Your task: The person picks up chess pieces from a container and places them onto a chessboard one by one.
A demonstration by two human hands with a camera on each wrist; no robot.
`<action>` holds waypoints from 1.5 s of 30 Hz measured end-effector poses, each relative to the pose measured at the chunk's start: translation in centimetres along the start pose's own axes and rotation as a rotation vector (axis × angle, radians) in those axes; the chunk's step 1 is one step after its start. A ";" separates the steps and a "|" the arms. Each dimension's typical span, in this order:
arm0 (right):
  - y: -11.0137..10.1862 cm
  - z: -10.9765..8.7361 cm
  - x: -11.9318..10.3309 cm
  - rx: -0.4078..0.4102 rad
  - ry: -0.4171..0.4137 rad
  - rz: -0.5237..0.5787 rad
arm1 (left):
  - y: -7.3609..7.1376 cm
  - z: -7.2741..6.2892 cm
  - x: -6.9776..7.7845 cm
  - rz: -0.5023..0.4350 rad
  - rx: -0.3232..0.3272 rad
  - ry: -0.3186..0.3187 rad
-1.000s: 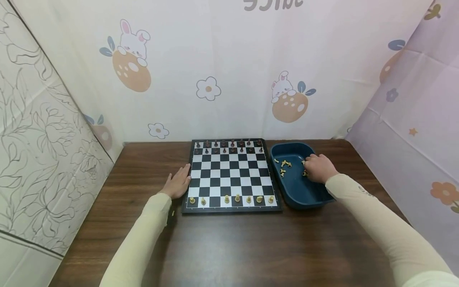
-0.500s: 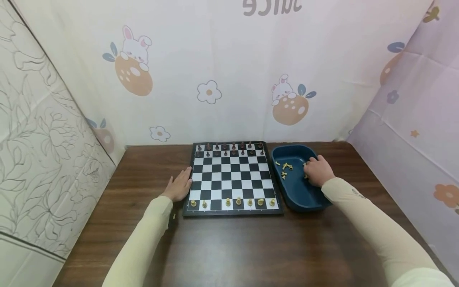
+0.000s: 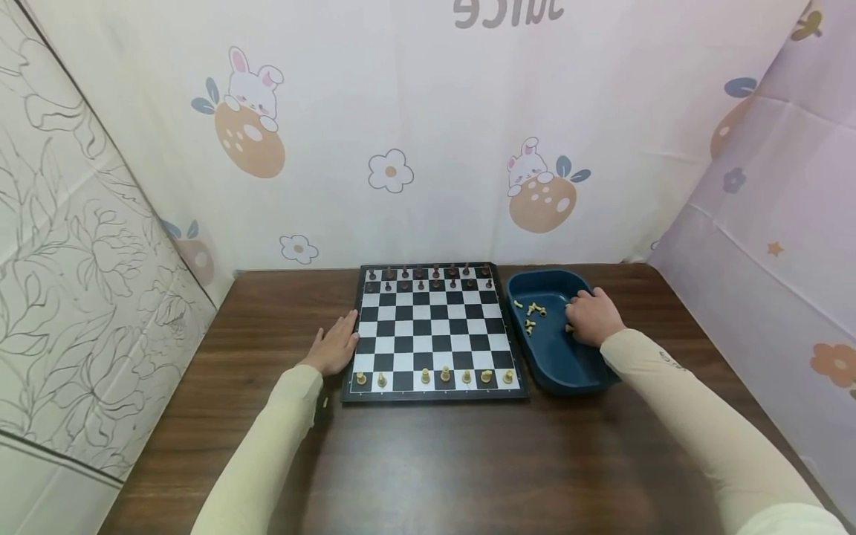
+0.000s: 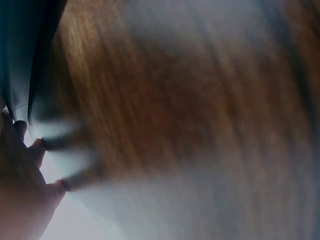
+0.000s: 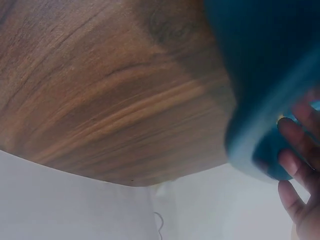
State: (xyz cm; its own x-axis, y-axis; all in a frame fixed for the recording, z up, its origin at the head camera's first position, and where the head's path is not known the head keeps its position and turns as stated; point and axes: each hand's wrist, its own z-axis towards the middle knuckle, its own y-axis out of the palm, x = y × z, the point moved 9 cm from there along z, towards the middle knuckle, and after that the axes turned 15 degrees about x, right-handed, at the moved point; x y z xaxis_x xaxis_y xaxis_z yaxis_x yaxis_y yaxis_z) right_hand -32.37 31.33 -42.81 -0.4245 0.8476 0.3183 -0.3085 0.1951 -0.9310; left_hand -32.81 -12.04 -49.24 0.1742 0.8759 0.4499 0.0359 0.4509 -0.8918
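A chessboard [image 3: 431, 325] lies on the table. My left hand [image 3: 332, 346] rests flat beside its left edge with fingers extended; in the left wrist view its fingertips [image 4: 61, 185] touch down near the dark board edge. Light chess pieces [image 3: 445, 374] stand along the near row, with one square bare between the second and third from the left. Dark chess pieces [image 3: 435, 273] fill the two far rows. My right hand [image 3: 594, 318] reaches down into a blue tray [image 3: 568, 375], fingers bent over light pieces. Its thumb and fingertips are mostly hidden, so a grip is unclear.
Several loose light chess pieces [image 3: 533, 310] lie in the tray's left part. The tray stands close to the board's right edge. A brown wooden table [image 3: 428, 461] carries everything, and a printed curtain [image 3: 441, 215] hangs behind it.
The whole view has shifted slightly, with the head. My right hand stays in the tray, its fingers shifting a little over the pieces. My left hand keeps its place by the board.
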 end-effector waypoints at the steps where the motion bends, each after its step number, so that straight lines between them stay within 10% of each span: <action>1: -0.1 0.0 0.1 -0.004 0.005 0.001 | 0.0 0.0 0.0 -0.002 0.000 0.000; 25: -5.5 2.6 0.1 0.085 0.010 0.152 | -0.1 0.1 -0.1 -0.007 0.016 0.036; 45: -10.9 6.8 -8.8 0.174 -0.139 0.148 | -0.6 -0.2 0.4 -0.005 0.012 0.042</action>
State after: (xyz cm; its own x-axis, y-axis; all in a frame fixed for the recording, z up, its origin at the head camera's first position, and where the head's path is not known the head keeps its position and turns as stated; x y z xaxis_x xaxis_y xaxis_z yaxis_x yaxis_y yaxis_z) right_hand -31.07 18.45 -34.28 -0.5848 0.7824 0.2139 -0.3708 -0.0233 -0.9284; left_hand -32.54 -11.98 -48.56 0.2151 0.8660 0.4514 0.0253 0.4571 -0.8890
